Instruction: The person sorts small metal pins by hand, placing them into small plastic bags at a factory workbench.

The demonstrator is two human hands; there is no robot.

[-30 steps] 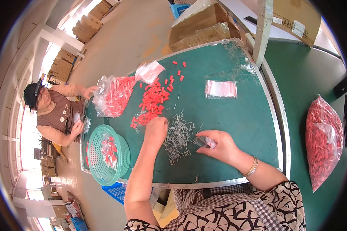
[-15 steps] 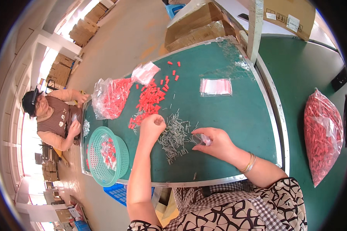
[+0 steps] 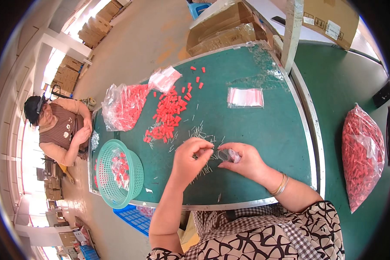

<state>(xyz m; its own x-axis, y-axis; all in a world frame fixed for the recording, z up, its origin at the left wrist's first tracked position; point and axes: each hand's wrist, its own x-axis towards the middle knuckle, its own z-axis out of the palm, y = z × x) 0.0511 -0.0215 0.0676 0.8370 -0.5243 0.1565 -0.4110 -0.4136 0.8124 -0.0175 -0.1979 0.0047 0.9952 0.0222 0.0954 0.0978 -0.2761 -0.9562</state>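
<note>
My left hand (image 3: 192, 156) is over the heap of thin grey metal pins (image 3: 199, 130), which look like nails or screws. Its thumb and fingertips are pinched together. Whatever lies between them is too small to make out. Facing it, my right hand (image 3: 247, 161) grips a small clear plastic bag (image 3: 226, 155) between thumb and fingers, the bag's mouth toward my left hand. Part of the metal heap is hidden behind my left hand. Just beyond lies a loose pile of small red plastic pieces (image 3: 165, 115), several scattered toward the far side.
A large clear bag of red pieces (image 3: 125, 108), a stack of small bags (image 3: 164, 79) and another stack (image 3: 245, 97) lie on the green table (image 3: 273, 143). A green basket (image 3: 136, 173) holds filled bags. Another person (image 3: 65, 130) works at the left end. A bulging red-filled bag (image 3: 363, 156) sits right.
My left hand has moved right and a little nearer, from the edge of the red pile to beside the small bag. My right hand still holds that bag. The other person's hands came together.
</note>
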